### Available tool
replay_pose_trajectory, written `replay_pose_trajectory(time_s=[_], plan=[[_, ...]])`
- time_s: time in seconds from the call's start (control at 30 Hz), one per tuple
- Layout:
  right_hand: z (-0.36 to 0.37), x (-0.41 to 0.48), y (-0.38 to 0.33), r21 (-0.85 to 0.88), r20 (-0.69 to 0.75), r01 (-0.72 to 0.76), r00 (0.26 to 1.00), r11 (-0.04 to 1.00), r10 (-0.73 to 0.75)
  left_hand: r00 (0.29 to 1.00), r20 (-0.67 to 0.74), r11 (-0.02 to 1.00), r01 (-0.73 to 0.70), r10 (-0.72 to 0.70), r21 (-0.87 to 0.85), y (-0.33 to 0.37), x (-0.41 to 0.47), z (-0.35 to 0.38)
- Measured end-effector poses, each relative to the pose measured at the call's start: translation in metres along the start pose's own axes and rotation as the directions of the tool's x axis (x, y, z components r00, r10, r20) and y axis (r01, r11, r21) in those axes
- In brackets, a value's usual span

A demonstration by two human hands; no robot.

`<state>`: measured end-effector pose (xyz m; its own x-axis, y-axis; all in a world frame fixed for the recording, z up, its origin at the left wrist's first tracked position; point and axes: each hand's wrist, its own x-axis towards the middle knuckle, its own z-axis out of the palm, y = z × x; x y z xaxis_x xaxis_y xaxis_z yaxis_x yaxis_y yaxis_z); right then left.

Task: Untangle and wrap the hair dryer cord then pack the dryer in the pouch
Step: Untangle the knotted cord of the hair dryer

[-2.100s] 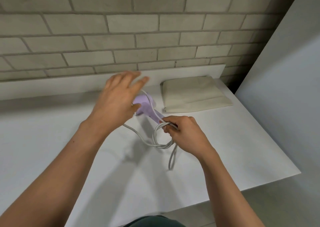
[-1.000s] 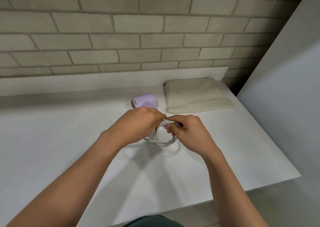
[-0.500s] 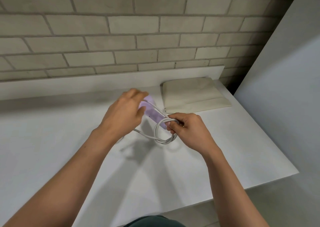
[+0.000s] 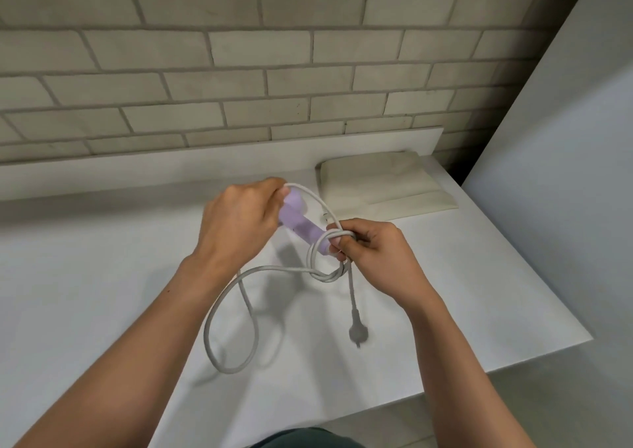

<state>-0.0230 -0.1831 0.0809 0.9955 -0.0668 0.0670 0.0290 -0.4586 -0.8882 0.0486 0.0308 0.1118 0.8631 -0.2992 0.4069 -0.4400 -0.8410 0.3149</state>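
Observation:
A lilac hair dryer (image 4: 298, 221) is held above the white table, mostly hidden behind my left hand (image 4: 239, 223), which grips its body end. My right hand (image 4: 370, 250) pinches the small coils of white cord (image 4: 320, 269) wound round the dryer's handle. A strand runs from my left hand's fingers over the dryer to the right hand. One big loose loop of cord (image 4: 219, 338) hangs down to the tabletop. The grey plug (image 4: 358, 334) dangles below my right hand. The beige cloth pouch (image 4: 380, 187) lies flat at the back right.
The white table (image 4: 85, 293) ends at a right edge and a front edge near my body. A low white ledge and a brick wall (image 4: 239, 70) stand behind it. A grey panel (image 4: 565, 139) rises to the right.
The tight coil has loosened: a big loop of cord now hangs to the table and the plug end dangles free. My left hand stays high at the dryer's body; my right hand keeps pinching the coils.

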Motion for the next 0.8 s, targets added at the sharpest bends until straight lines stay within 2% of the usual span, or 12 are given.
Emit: replay_pose_trajectory(time_s=[0.07, 0.13, 0.2, 0.27, 0.33, 0.37, 0.43, 0.5, 0.6, 0.67, 0.8], plan=[[0.001, 0.0, 0.0, -0.001, 0.021, -0.012, 1.0, 1.0, 0.012, 0.997, 0.076, 0.998, 0.018, -0.022, 0.058, -0.004, 0.002, 0.004], [0.003, -0.001, 0.001, -0.008, 0.04, -0.023, 0.999, 1.0, 0.024, 0.991, 0.128, 0.999, -0.034, 0.031, 0.017, -0.004, 0.002, 0.008], [0.005, -0.001, 0.002, -0.02, 0.064, -0.035, 0.997, 0.999, 0.036, 0.969, 0.14, 0.979, -0.199, 0.202, -0.034, -0.002, 0.001, 0.01], [0.005, -0.001, 0.003, -0.059, 0.078, -0.025, 0.997, 0.998, 0.029, 0.896, 0.173, 0.912, -0.408, 0.408, -0.041, 0.003, 0.002, 0.014], [0.005, 0.0, 0.003, -0.077, 0.073, -0.016, 0.997, 0.997, 0.021, 0.84, 0.203, 0.858, -0.513, 0.504, -0.009, 0.011, 0.0, 0.019], [0.004, 0.0, 0.002, -0.071, 0.063, -0.015, 0.998, 0.997, 0.019, 0.841, 0.2, 0.858, -0.514, 0.502, 0.009, 0.015, -0.001, 0.02], [0.003, 0.0, 0.002, -0.033, 0.024, -0.017, 1.0, 0.999, 0.018, 0.887, 0.198, 0.9, -0.434, 0.416, 0.052, 0.021, -0.003, 0.018], [0.001, -0.001, 0.003, 0.019, -0.015, -0.031, 0.999, 0.999, 0.032, 0.945, 0.109, 0.948, -0.314, 0.307, 0.058, 0.022, -0.004, 0.017], [-0.002, -0.003, 0.007, 0.045, -0.016, -0.061, 0.998, 0.997, 0.061, 0.997, -0.061, 0.996, -0.042, 0.037, -0.084, 0.013, 0.001, 0.009], [-0.002, -0.004, 0.01, 0.053, -0.006, -0.078, 0.997, 0.996, 0.078, 0.998, -0.035, 0.991, 0.041, -0.045, -0.127, 0.003, 0.007, 0.008], [-0.001, -0.002, 0.008, 0.036, 0.022, -0.077, 0.997, 0.996, 0.076, 0.995, 0.093, 0.999, 0.045, -0.044, -0.008, -0.003, 0.008, 0.015]])
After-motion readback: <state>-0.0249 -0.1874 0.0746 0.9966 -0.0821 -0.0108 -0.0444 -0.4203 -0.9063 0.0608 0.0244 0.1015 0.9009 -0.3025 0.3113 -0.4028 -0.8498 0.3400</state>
